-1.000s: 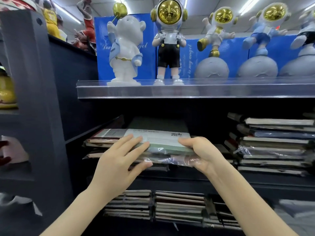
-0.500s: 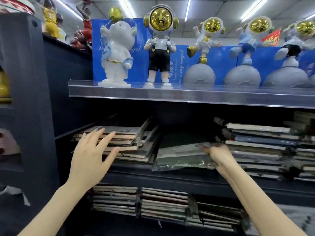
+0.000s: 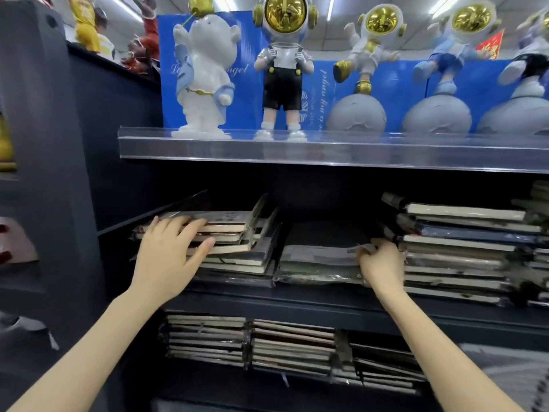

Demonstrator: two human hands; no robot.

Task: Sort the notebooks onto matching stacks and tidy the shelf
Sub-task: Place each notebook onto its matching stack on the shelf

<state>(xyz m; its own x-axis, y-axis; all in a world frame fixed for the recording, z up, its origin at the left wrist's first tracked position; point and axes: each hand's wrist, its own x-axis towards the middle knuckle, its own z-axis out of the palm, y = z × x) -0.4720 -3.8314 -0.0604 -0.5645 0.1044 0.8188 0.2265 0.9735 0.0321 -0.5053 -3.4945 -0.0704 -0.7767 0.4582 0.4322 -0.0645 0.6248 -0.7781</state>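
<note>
On the middle shelf [image 3: 297, 301] lie three groups of notebooks. My left hand [image 3: 169, 257] rests with spread fingers on the front of the left stack [image 3: 237, 248], whose books lie skewed. My right hand [image 3: 381, 264] grips the right end of a plastic-wrapped green notebook [image 3: 315, 260], which lies flat in the middle of the shelf. A taller stack [image 3: 463, 251] stands just to the right of that hand.
Above, a clear-edged shelf [image 3: 326, 150] carries a white bear figurine [image 3: 205, 78] and several astronaut figurines [image 3: 282, 63] before blue boxes. The lower shelf holds more notebook stacks [image 3: 291, 346]. A dark side panel [image 3: 59, 173] closes the left.
The wrapped notebook has moved from in front of the left stack to the middle of the shelf, carried by my right hand. My left hand let go of it and now rests on the left stack.
</note>
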